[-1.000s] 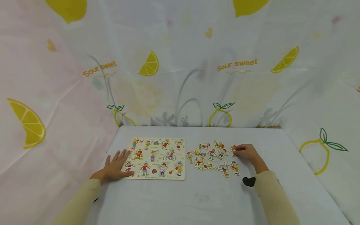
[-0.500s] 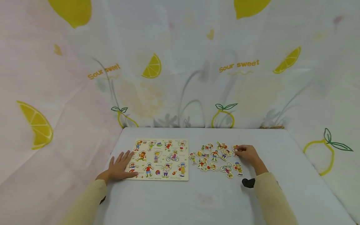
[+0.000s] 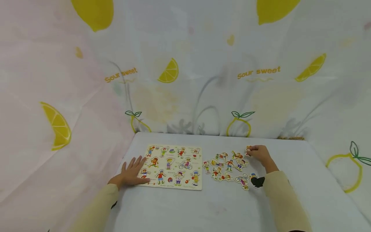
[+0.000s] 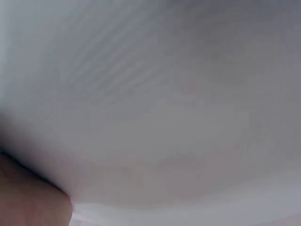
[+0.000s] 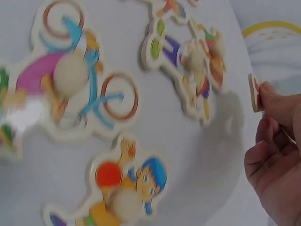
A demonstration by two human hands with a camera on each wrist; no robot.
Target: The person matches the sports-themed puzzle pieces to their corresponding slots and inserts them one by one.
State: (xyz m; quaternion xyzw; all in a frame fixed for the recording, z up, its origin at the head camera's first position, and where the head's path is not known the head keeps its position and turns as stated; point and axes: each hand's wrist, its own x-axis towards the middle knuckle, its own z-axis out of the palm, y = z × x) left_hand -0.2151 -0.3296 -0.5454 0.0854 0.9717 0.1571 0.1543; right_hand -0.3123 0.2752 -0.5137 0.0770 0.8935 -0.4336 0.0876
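Observation:
My left hand [image 3: 130, 172] lies flat with spread fingers on the left edge of a cream puzzle board [image 3: 169, 174] printed with sporting figures. Between thumb and fingers, my right hand [image 3: 261, 155] pinches the knob of a small wooden puzzle piece [image 3: 248, 150]. In the right wrist view, that puzzle piece [image 5: 254, 92] shows edge-on, its picture mostly hidden. Closest to that wrist are a cyclist puzzle piece [image 5: 96, 89] and a blue-haired ball-player puzzle piece [image 5: 150, 179]. Blurred white cloth fills the left wrist view, with part of my left hand [image 4: 33, 207] at its corner.
Several loose knobbed puzzle pieces [image 3: 229, 165] lie in a cluster right of the board on the white-covered table [image 3: 185, 212]. Lemon-printed cloth walls [image 3: 188, 96] rise behind and beside it. A black wrist device [image 3: 257, 181] partly covers one piece.
The view has swung left, so the scene sits further right. My right hand, pinching its piece, has shifted slightly away from the other pieces. My left hand stays on the board.

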